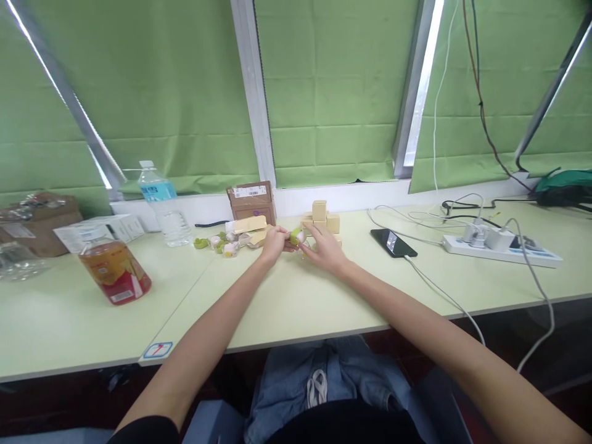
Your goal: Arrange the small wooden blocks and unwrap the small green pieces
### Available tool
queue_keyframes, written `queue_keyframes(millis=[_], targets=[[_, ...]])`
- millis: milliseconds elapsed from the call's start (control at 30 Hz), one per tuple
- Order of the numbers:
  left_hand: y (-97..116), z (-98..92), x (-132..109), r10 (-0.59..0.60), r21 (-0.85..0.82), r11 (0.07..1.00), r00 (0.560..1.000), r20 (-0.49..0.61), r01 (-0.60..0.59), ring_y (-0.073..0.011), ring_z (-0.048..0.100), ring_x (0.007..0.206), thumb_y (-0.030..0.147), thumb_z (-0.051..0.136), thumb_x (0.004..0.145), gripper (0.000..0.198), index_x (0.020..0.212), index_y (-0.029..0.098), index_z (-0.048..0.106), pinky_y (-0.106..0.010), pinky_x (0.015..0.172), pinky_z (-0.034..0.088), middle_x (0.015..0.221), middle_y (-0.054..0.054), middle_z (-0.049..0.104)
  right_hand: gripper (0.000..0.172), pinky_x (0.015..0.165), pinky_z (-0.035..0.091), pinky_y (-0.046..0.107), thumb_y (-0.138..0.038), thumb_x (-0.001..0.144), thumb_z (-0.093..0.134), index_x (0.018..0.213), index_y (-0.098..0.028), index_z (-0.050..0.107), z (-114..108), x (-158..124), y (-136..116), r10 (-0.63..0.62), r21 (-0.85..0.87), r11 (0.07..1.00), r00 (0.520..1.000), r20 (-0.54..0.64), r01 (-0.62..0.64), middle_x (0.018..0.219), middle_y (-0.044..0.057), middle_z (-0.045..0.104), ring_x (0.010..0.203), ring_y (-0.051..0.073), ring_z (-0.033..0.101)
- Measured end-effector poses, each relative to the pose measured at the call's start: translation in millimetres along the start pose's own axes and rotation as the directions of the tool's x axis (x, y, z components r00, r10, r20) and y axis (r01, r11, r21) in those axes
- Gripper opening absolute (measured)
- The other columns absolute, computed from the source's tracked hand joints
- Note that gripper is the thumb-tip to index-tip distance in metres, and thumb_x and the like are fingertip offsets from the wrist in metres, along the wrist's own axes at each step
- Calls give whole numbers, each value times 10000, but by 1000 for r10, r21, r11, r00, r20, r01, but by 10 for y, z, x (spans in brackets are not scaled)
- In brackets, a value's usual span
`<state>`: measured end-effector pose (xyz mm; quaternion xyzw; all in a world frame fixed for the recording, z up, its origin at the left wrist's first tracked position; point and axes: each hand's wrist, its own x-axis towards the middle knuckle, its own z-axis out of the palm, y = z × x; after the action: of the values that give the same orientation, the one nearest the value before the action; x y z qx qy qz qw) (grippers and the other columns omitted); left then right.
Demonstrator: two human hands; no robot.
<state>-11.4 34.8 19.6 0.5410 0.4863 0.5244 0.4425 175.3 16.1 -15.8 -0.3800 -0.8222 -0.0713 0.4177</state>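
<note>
Out over the table, both hands meet at a small green-and-pink item (296, 237) that seems to be in clear wrapping. My left hand (275, 243) is closed on its left side, fingertips partly hidden. My right hand (324, 248) has thumb and fingers around its right side. Just behind the right hand, small cream-yellow boxes (319, 211) are stacked up. Left of my left hand lie several similar wrapped green and pink items (222, 243). Beside them are flattened cream-yellow cartons (250, 224).
A brown cardboard box (252, 202) stands behind the cartons. To the left are a water bottle (165, 206) and a bottle of amber drink (115, 271). On the right lie a phone (393, 242) on a cable and a white power strip (502, 250) with plugs.
</note>
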Motion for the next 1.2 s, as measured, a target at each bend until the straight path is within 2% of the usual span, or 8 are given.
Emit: queue_keyframes(millis=[133,267,400,533,667,833,1033,1200], targets=[[-4,37,-9,-47,2,999,996,77,47,-185,675,473,203,673,723,173,804,206,519,-271,513,502,589,-22,687,475,1102,523,499,-291,1027,604,1492,-200,580,-40,23,80,-214,44,976,977,-5,214,1426,186,642,1310,323,623],[-25,-1,-23,-40,35,999,990,135,36,-173,652,454,325,685,805,177,814,195,565,-256,468,445,595,-28,669,434,1096,541,516,-298,1057,582,1488,-244,588,-7,40,122,-199,66,977,980,-29,201,1364,171,670,1277,319,647],[2,70,-112,195,74,976,973,125,-206,-143,648,496,519,671,919,349,994,179,647,-221,422,403,732,-36,693,418,1098,545,499,-287,1063,580,1477,-234,601,-17,45,114,-171,84,981,984,-52,175,1361,169,673,1275,312,646],[43,189,-237,453,202,857,880,143,-474,-180,690,713,534,729,904,438,1148,170,724,-230,440,456,1060,-116,752,342,1017,585,462,-303,1068,577,1389,-222,663,-60,50,134,-97,98,990,993,-63,103,1208,150,717,1163,301,686],[26,239,-286,562,270,750,797,223,-604,-257,704,963,422,624,993,322,1178,186,742,-330,702,604,1262,-142,724,375,1014,583,444,-285,1068,570,1428,-209,643,-65,47,190,-96,101,990,993,-71,103,1210,153,716,1148,291,689],[-44,237,-250,633,428,589,721,283,-685,-296,667,1130,158,489,977,276,1140,185,710,-448,1061,518,1141,-139,734,368,946,588,428,-312,1064,576,1407,-211,665,-14,57,172,-66,74,995,997,-46,70,1124,144,729,1055,294,704],[-91,213,-195,607,520,553,742,284,-651,-283,659,1040,30,452,838,392,1120,180,680,-431,1008,513,1072,-129,719,349,935,562,406,-267,1061,542,1368,-193,691,34,93,100,-39,101,994,998,-49,44,1105,142,727,1038,283,684],[-98,206,-174,587,518,598,774,236,-611,-268,652,978,63,470,867,330,1083,195,681,-401,951,515,1014,-104,720,329,910,534,385,-237,1048,538,1325,-191,711,29,123,29,3,58,998,1000,9,-4,1041,123,703,975,269,660]])
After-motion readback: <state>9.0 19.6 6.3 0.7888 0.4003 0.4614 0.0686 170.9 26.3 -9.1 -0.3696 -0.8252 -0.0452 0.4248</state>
